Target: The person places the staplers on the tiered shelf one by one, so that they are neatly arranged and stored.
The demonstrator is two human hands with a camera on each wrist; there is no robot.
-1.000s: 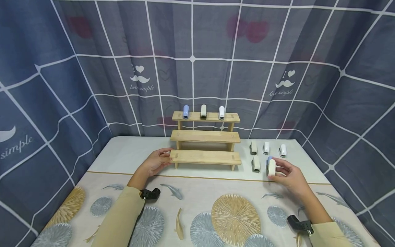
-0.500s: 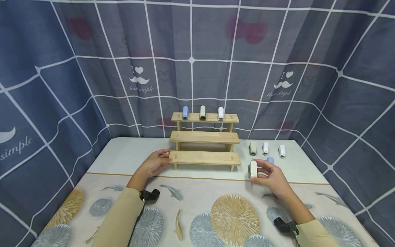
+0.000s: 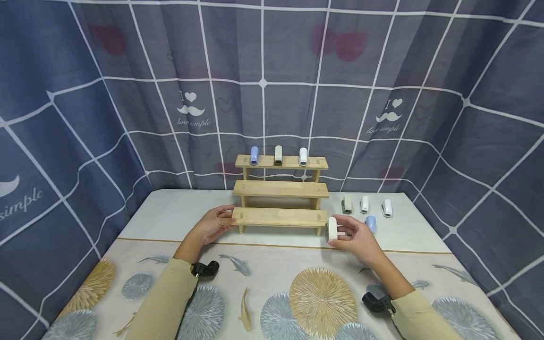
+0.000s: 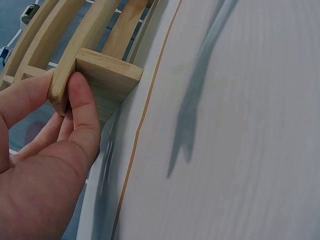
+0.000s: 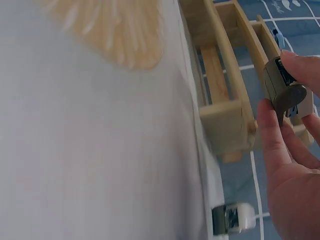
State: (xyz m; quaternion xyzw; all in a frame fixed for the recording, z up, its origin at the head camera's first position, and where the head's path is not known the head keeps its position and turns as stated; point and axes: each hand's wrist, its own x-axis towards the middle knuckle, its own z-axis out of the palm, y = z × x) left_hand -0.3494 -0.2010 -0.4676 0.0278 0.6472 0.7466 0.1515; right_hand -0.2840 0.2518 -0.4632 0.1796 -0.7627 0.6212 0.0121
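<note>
A three-tier wooden display stand (image 3: 280, 216) stands on the white table. My left hand (image 3: 212, 224) pinches the left end of its lowest board, thumb on one side and fingers on the other in the left wrist view. My right hand (image 3: 356, 236) holds a small cream stapler (image 3: 332, 229) between thumb and fingers, right by the right end of that lowest board. The stapler's dark grey underside (image 5: 281, 87) shows in the right wrist view. On the top board sit a blue stapler (image 3: 254, 155), a cream stapler (image 3: 278, 155) and a white stapler (image 3: 303, 156).
Right of the stand lie another cream stapler (image 3: 346, 205), two white staplers (image 3: 364, 204) and a blue one (image 3: 370, 224). A pale stapler (image 5: 235, 218) lies near the right hand in the right wrist view. A patterned cloth (image 3: 263, 283) covers the front; a checked curtain (image 3: 289, 108) hangs behind.
My right hand has carried the cream stapler leftward from the group of staplers to the stand's right end, uncovering the blue stapler. My left hand has stayed on the stand.
</note>
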